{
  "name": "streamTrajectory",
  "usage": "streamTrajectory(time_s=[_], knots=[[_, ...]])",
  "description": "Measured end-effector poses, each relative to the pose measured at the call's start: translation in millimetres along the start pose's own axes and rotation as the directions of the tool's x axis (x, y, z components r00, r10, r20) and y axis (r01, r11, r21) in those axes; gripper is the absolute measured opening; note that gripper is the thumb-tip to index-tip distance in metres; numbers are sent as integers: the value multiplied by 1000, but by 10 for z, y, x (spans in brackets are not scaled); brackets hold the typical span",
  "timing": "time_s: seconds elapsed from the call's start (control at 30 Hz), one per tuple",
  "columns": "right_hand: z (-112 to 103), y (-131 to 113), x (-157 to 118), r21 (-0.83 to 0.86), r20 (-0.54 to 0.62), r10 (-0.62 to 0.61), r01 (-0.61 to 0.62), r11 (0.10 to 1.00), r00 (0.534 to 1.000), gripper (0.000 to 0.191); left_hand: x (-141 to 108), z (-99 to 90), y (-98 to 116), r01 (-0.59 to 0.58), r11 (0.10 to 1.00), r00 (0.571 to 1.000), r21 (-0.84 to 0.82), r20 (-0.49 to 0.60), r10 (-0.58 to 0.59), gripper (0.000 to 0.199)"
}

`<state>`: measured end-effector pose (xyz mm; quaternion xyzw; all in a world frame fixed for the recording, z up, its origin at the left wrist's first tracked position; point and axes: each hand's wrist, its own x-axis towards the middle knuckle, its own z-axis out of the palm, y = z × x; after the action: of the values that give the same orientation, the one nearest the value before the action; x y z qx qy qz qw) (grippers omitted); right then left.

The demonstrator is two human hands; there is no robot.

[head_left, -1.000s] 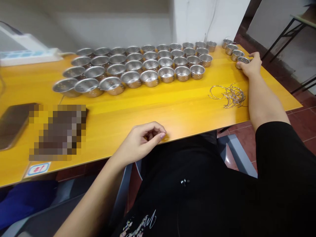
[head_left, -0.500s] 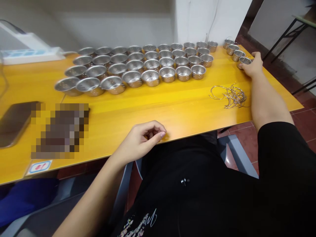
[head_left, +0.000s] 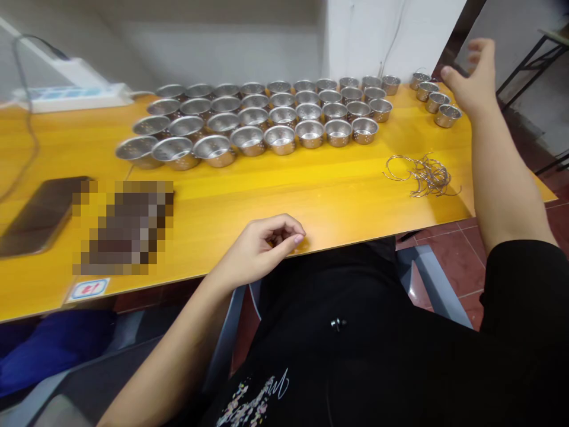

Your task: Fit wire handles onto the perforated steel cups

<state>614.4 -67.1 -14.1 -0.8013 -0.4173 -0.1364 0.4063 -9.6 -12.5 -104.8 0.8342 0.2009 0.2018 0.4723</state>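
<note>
Right hand (head_left: 471, 77)'s wide open and empty, up by the far corner of the yellow table (head_left: 320, 190), just past a short line of perforated steel strainer cups (head_left: 447, 116). A tangle of wire rings (head_left: 422, 176) sits nearer, below that hand. Left hand (head_left: 267, 240)'s loosely curled, holding nothing, at the table's near edge, with a big block of cups (head_left: 280, 139) ahead of it.

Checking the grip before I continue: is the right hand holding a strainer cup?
No, the right hand is open and empty, raised clear of the nearest strainer cup.
</note>
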Motion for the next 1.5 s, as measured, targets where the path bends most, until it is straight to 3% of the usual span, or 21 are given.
streamTrajectory(time_s=[0.03,0.13,0.23,0.37,0.47,0.53,0.63,0.7,0.77,0.8,0.9,0.97,1.0,1.1,1.17,1.23,1.33,1.43,1.5], knots=[[21,-197,23,32,27,-34,33,999,999,59,-2,2,-7,5,1000,1000,-5,-3,-5,20],[134,-721,15,100,149,-211,198,975,966,60,-7,6,-31,11,1000,1000,-23,-7,-11,22],[338,-981,-43,-58,238,-189,208,976,953,57,-8,0,-49,-4,999,1000,-35,0,4,21],[686,-895,-86,-146,371,-120,186,972,921,63,-4,-12,-54,-6,999,1000,-45,8,7,21],[900,-706,-106,-216,579,-89,258,942,810,71,-3,-16,-60,8,999,1000,-46,16,-7,24],[968,-603,-115,-281,641,-37,280,918,767,65,-4,-18,-67,10,999,1000,-49,22,-9,24],[852,-563,-117,-379,666,21,314,870,746,26,-6,-22,-73,4,998,1000,-61,27,-3,23],[595,-658,-137,-444,678,72,329,833,732,18,-7,-24,-68,10,998,1000,-67,30,-8,21],[220,-869,-225,-480,651,89,317,818,754,11,-6,-23,-60,20,997,999,-76,31,-17,21],[13,-1010,-310,-420,657,45,316,851,753,7,-5,-21,-57,25,996,999,-84,32,-22,20],[-545,-1470,-762,-189,594,-10,152,970,804,8,3,6,-56,38,990,999,-135,35,-34,22],[-753,-1722,-1185,37,563,-143,148,988,814,10,7,44,-61,56,983,998,-177,38,-50,23],[-789,-1816,-1402,152,569,-251,199,968,783,13,7,67,-62,66,979,998,-192,36,-60,25],[-664,-1992,-1929,290,671,-484,401,869,562,17,-12,129,-47,98,979,995,-181,23,-95,29],[-470,-2057,-2117,278,719,-490,442,853,492,17,-40,141,-13,114,981,994,-157,20,-112,35],[-265,-2108,-2197,235,751,-464,467,853,470,21,-71,121,36,127,980,992,-150,48,-121,57],[-9,-2162,-2235,190,773,-421,460,868,475,22,-90,64,111,149,979,985,-137,112,-135,99],[134,-2177,-2267,162,784,-383,434,886,488,16,-63,29,173,152,985,980,-82,143,-139,110],[141,-2160,-2273,184,787,-393,427,885,475,25,-29,16,219,137,990,975,-31,179,-129,108]])
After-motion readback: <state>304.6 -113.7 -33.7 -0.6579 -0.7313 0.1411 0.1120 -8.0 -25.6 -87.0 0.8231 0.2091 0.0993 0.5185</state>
